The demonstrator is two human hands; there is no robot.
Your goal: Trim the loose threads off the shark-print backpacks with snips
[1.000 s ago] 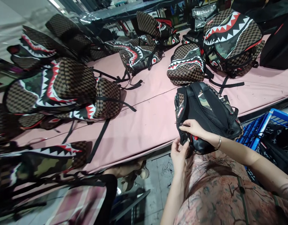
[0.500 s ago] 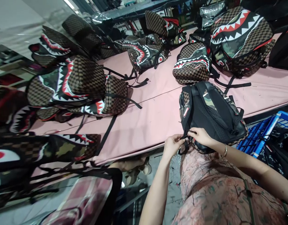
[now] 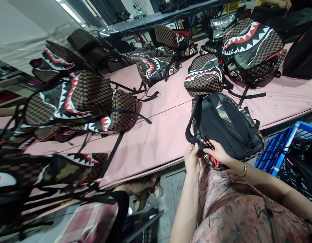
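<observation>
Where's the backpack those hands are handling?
Right of centre in the head view, the backpack lies at the near edge of the pink table, left of the blue crate.

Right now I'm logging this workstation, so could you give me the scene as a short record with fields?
Item: backpack, strap side up, at the pink table's near edge
Left hand: pinching a black strap
Right hand: holding a thin dark tool, perhaps scissors
Beyond: checkered bags with toothy prints
Far right: blue crate

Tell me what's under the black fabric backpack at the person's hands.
The pink cloth-covered table shows around and under the black fabric backpack, whose near end reaches past the edge. Its downward face and the cloth directly beneath are covered.
</observation>
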